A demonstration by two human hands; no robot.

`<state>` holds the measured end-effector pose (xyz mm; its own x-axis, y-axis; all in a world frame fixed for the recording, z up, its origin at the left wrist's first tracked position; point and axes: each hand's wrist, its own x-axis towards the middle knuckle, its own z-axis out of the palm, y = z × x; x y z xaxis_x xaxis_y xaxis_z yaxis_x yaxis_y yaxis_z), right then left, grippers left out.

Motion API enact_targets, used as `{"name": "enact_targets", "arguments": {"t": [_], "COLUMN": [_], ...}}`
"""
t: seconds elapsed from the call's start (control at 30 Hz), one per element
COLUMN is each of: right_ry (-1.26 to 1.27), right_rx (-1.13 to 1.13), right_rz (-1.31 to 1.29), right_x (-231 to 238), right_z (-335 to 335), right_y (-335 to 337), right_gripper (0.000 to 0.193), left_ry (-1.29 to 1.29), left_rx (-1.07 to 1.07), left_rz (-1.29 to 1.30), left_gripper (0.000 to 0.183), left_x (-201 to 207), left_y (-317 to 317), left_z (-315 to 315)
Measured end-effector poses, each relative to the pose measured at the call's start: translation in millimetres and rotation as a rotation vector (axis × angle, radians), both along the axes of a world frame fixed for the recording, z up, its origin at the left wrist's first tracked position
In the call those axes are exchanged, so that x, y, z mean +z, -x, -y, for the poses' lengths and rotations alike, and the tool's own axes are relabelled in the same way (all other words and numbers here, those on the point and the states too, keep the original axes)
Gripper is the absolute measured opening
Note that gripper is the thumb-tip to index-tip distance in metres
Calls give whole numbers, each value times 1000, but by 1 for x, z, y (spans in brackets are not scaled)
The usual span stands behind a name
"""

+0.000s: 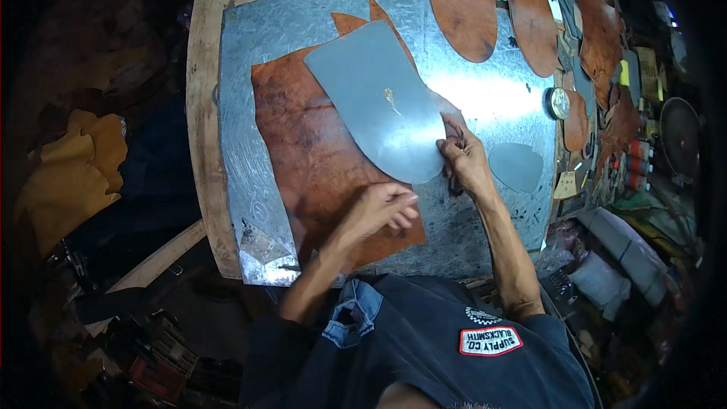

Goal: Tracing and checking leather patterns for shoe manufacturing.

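Observation:
A grey rounded-end template (379, 98), flat and stiff-looking, lies slantwise over a sheet of brown leather (295, 129). My right hand (466, 157) pinches the template's right edge near its rounded end. Something dark and slim also shows in that hand, below the fingers; its kind I cannot make out. Just below the template's rounded end, my left hand (382, 208) is above the leather, its fingers loosely bent and a little apart, with nothing seen in them. Part of the leather is hidden under the template and my left hand.
A scratched metal sheet (250, 182) covers the wooden table (203, 106). Cut brown leather pieces (462, 7) lie at the far side. A small grey template (516, 167) and a round tin (558, 104) sit at right. Yellow-brown leather (76, 167) hangs at far left.

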<state>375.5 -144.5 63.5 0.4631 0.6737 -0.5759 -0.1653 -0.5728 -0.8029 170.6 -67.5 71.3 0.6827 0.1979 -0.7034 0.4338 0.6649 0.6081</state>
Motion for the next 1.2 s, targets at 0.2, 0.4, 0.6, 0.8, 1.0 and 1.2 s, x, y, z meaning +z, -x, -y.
{"name": "enact_targets", "arguments": {"t": [0.2,0.4,0.6,0.8,1.0,1.2], "right_ry": [48,-54,58,-468,-421,-250], "right_rx": [112,42,-57,526,880,944], "right_rz": [196,156,61,1039,1153,986], "right_x": [7,-1,25,82,37,11], "right_z": [-20,-24,-15,10,3,-29], "right_y": [-28,-17,-24,22,81,122], "right_gripper": [51,44,32,33,31,34], "left_ry": [-1540,-1757,-1776,-604,-254,-348], "left_rx": [7,-449,-360,422,455,270], "left_rz": [-136,-382,-294,267,260,66], "left_gripper": [35,86,81,59,48,39], "left_x": [-21,-59,-64,0,-23,-62], "left_y": [2,4,-3,-6,-25,-38], "left_z": [-140,-202,-192,-183,-204,-239]}}
